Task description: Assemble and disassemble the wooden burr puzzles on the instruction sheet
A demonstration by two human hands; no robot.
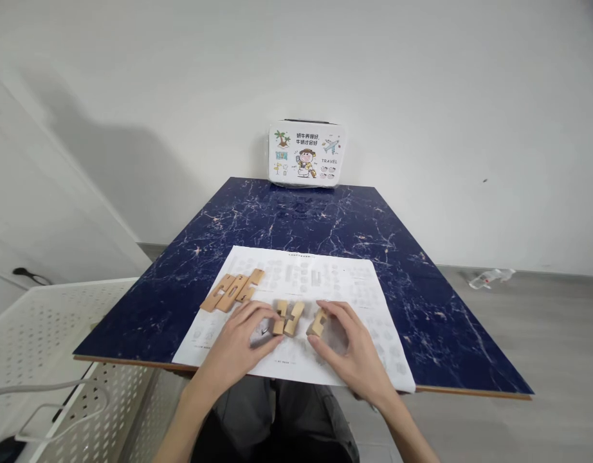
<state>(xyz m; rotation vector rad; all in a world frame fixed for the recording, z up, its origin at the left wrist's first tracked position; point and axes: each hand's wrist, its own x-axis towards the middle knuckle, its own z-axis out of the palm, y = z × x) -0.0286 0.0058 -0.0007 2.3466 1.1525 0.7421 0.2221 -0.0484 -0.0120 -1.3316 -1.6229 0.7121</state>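
Two notched wooden blocks [292, 319] lie side by side on a printed paper sheet [287, 368], with gaps showing between their cut-outs. My left hand [243, 334] curves around the left one of the pair [279, 325], thumb at its near end and fingers against its side. A little to the right, another notched wooden block [318, 323] sits between the thumb and fingers of my right hand [347, 344], which grips it by its near and far ends. Several flat wooden pieces [233, 292] with numbers and cut-outs lie slanted on the sheet's left side.
The sheet rests at the front edge of a dark blue marbled table [296, 218]. Against the wall at the back stands a white case [306, 154] with cartoon prints. Left of the table is a white perforated rack [50, 321] with a cable [40, 389]. A clear plastic item [491, 278] lies on the floor at right.
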